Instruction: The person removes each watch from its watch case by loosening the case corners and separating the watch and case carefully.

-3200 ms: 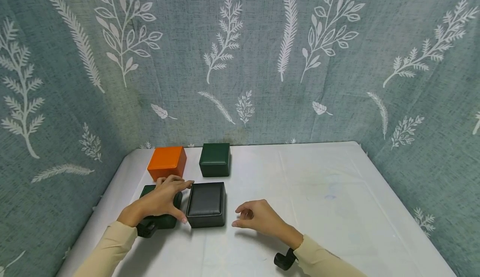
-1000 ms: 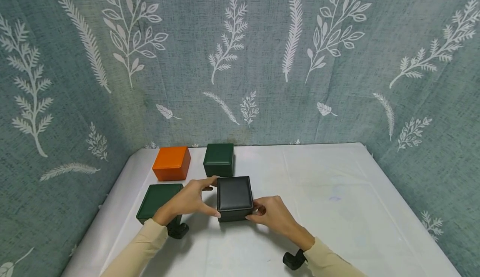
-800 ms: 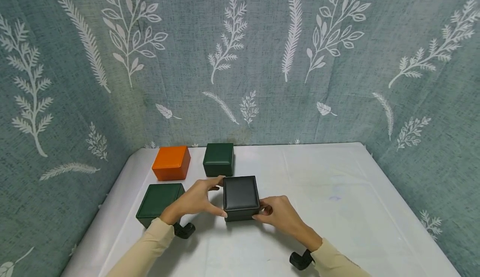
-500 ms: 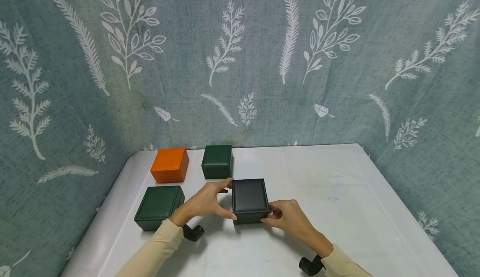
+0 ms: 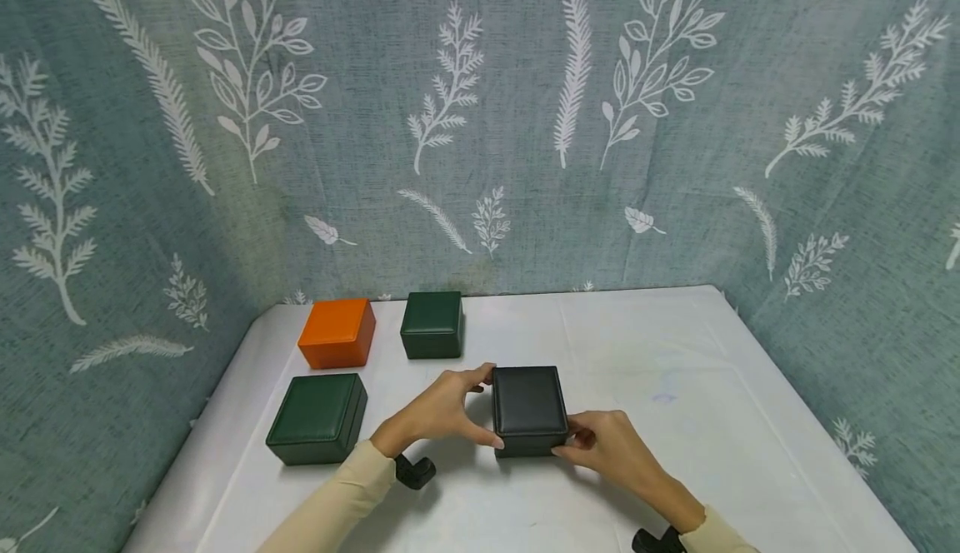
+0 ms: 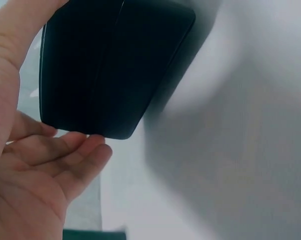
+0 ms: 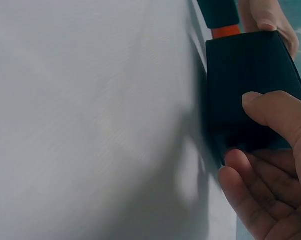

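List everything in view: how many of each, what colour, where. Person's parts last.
Black box: one, black, between the hands
Orange box: one, orange, back left of the table
Far green box: one, dark green, right of the orange box
Near green box: one, dark green, in front of the orange box
Table: one, white, under the boxes
Backdrop: one, grey-green with white leaves, behind and beside the table
Wrist cameras: two, black, at the wrists
Sleeves: two, beige, on the forearms
Hands: two, bare, gripping the black box's sides
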The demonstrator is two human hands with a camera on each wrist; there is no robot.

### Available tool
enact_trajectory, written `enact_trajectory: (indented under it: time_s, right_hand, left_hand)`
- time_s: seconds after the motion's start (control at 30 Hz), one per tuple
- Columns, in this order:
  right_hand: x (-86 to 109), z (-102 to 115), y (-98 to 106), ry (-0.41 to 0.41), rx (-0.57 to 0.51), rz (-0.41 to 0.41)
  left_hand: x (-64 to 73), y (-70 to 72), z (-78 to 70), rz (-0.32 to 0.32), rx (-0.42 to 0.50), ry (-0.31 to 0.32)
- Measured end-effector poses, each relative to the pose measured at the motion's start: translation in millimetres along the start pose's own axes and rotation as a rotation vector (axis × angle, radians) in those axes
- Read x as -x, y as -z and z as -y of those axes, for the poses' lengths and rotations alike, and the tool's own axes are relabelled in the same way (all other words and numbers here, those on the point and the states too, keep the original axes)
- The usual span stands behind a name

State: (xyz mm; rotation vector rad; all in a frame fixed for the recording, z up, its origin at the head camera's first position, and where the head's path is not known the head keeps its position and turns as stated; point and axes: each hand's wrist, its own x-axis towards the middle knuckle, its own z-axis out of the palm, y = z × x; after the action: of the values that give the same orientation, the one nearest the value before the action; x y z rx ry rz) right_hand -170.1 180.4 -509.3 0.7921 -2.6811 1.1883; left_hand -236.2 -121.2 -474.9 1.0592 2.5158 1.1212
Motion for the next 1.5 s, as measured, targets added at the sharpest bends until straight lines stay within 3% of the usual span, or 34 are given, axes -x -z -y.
enact_trajectory:
  time_s: [0.4,1.0,1.33,1.5]
  right_hand:
    - [21.7,-16,14,-0.01,-0.025,-0.014]
    - [38.4,-21,25,-0.026,-0.045,-0.038]
    - [38.9,-27,31,-0.114,-0.067,-0.024]
    - [36.1,-32,48,-0.059,-0.085,-0.046]
  left_hand:
    - [-17.9,-19.5,-9.3,0.018,-0.024,-0.046]
    - [-26.2,-38.2,-16.0,0.019,-0.012,-0.005]
    - [-17.7,-42.9,-13.7,0.006,-0.005,0.036]
    - [-13.3,-47.9,-15.5,0.01,-0.017,0.077]
